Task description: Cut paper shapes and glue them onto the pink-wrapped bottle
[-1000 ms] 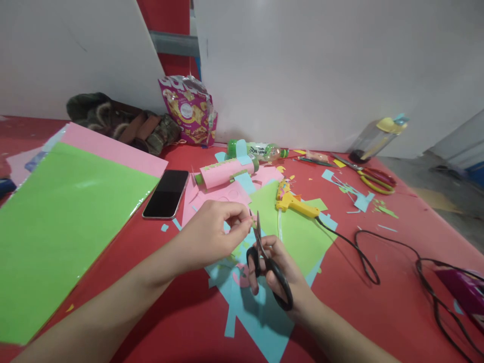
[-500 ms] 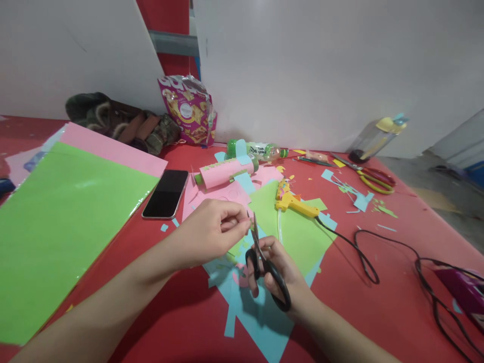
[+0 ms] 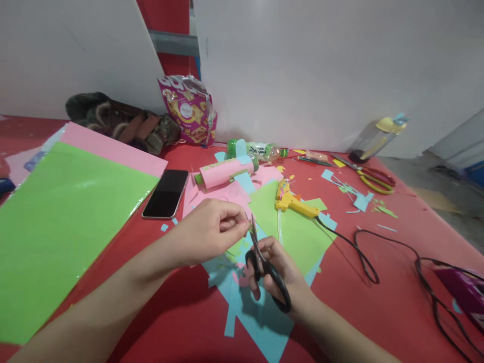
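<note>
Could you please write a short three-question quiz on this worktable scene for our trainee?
1. Which hand holds the black-handled scissors?
2. True or false: the smartphone lies left of the yellow glue gun.
3. Which stands left of the green plastic bottle? A) red-and-yellow-handled scissors B) purple snack bag C) yellow-lidded clear cup

Key: 1. The right hand; 2. True; 3. B
</note>
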`<state>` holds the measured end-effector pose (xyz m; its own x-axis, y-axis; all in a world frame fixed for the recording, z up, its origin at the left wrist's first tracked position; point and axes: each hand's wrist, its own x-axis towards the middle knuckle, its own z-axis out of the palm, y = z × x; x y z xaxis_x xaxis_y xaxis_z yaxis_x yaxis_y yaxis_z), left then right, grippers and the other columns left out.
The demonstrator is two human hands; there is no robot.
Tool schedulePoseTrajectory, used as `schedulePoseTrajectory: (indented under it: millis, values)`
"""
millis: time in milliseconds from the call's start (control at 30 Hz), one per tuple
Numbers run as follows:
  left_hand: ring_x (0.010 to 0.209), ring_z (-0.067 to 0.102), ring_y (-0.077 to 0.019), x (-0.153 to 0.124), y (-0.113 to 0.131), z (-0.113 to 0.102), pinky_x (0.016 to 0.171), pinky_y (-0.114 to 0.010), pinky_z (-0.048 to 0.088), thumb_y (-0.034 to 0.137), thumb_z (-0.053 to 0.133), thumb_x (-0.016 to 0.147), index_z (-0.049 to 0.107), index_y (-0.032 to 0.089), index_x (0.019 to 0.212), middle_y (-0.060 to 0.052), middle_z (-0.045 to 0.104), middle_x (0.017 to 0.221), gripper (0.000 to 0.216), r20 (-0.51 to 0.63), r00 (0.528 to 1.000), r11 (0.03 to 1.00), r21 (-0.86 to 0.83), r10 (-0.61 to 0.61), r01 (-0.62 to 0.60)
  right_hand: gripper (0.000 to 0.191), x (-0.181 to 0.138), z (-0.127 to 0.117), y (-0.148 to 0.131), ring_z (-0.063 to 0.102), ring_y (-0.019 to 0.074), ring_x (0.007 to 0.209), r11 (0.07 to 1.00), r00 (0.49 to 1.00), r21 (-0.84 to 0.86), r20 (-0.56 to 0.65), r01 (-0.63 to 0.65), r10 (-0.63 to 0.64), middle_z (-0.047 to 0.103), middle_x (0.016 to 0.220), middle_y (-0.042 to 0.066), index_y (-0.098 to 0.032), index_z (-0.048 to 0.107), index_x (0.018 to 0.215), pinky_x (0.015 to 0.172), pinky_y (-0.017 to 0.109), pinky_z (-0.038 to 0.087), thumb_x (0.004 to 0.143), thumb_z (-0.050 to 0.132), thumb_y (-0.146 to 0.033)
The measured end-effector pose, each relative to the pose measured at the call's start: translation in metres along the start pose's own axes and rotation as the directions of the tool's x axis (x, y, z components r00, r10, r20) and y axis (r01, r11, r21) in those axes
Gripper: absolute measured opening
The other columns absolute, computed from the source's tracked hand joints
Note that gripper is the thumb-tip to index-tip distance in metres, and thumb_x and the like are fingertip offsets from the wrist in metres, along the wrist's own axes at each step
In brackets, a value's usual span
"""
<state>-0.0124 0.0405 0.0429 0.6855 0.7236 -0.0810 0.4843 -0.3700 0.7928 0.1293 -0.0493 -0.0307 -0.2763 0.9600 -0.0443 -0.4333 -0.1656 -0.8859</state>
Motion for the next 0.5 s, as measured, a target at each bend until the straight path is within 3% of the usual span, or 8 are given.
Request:
schedulePoseTrajectory:
  millis: [500]
  values:
    - [0.044, 0.023, -0.006, -0.0012, -0.0013, -0.0015, 0.04, -0.017, 0.021, 0.025, 0.041, 0.074, 0.043, 0.014, 0.054, 0.005, 0.024, 0.048, 0.022, 0.027, 1.0, 1.0, 0.031, 0.005, -0.006, 0.044, 0.0011, -0.0003, -0.0007, 0.044, 0.0052, 0.048, 1.0, 1.0, -0.023, 0.009, -0.015, 0.015, 0.045, 0.069, -0.004, -0.022, 0.037, 0.086, 0.044, 0.02, 0.037, 0.062, 0.064, -0.048]
